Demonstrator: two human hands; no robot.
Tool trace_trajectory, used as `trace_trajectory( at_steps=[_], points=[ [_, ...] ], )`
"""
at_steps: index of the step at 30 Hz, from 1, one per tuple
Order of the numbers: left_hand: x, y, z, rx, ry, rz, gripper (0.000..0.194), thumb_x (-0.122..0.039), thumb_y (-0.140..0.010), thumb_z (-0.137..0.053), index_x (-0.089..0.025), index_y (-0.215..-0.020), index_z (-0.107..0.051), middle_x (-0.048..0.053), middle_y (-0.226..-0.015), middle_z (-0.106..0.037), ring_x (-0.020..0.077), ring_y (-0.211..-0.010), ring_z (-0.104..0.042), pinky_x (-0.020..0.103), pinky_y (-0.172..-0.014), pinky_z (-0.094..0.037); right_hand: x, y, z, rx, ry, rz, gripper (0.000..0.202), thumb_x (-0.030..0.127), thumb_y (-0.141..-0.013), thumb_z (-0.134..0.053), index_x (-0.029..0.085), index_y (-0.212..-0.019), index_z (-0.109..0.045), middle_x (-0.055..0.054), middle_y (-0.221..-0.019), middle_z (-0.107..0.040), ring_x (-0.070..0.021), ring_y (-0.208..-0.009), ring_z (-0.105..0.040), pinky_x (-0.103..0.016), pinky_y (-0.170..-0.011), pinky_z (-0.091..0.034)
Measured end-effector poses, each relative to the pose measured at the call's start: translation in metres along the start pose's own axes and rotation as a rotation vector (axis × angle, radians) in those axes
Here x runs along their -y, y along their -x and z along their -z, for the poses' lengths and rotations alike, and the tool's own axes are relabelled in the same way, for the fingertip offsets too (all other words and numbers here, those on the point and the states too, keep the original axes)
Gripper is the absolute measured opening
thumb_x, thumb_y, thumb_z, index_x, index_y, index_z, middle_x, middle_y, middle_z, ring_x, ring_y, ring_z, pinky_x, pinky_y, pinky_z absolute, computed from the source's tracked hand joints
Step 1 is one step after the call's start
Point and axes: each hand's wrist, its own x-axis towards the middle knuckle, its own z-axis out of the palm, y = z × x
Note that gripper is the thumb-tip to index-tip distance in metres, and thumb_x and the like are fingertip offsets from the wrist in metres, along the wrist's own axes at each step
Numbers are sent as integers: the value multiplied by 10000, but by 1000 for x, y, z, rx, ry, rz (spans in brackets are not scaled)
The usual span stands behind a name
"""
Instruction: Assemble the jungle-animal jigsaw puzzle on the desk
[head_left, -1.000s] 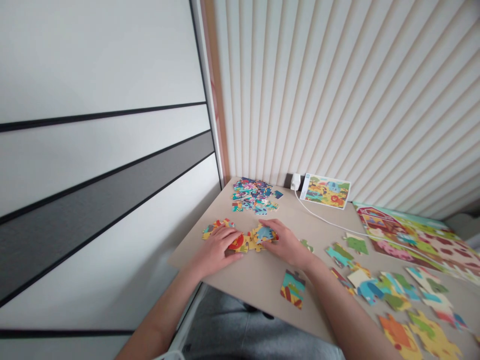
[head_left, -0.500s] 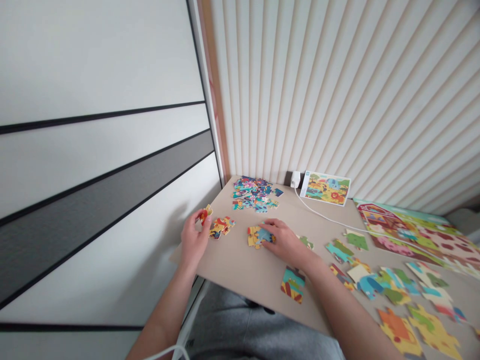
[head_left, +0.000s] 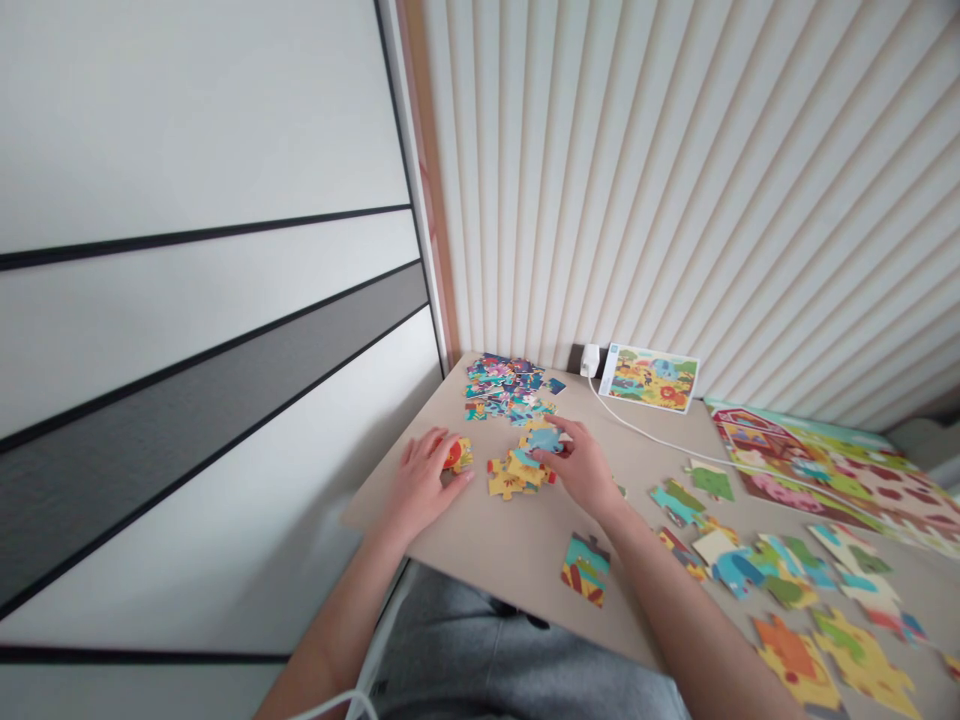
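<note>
- Right hand (head_left: 579,465): pinching blue puzzle piece (head_left: 543,439).
- Left hand (head_left: 426,486): over red piece (head_left: 456,455) near bench's (head_left: 487,545) left edge; grip unclear.
- Yellow pieces (head_left: 507,482): between hands, nearer right.

Jigsaw pieces (head_left: 508,483) and a pleated screen (head_left: 637,180) suggest a home.

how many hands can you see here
2: the left hand at a red-and-yellow puzzle piece, the right hand with fingers on a blue piece. Both are partly visible.
</note>
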Motion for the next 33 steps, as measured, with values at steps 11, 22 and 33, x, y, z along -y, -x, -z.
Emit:
trace_trajectory(
  at_steps=[11,22,33],
  points=[
    [-8,1,1,193,-93,-230,999,-569,-903,-725,-237,-1664,-169,160,-1623,-430,346,-1515,-383,579,-1271,-250,0,3,-36,15,-70,19,501,388,-820,-752,202,-1284,-711,-100,-1181,-741,-205,-872,-714,-364,-812,-605],
    [-37,-17,0,361,-98,-303,923,-632,-850,-752,-262,-1600,-362,149,-1590,-482,374,-1493,-406,622,-1263,-197,14,5,-4,-81,82,150,332,339,-960,-545,229,-1164,-782,-82,-1149,-789,-245,-1009,-735,-394,-931,-566],
    [-29,-34,6,345,-46,-277,697,-470,-885,-758,-316,-1509,-486,60,-1410,-631,288,-1274,-608,416,-1099,-476,1,4,16,-67,289,29,470,296,-933,-495,189,-1353,-677,-55,-936,-781,-195,-788,-698,-331,-789,-534]
  ],
)
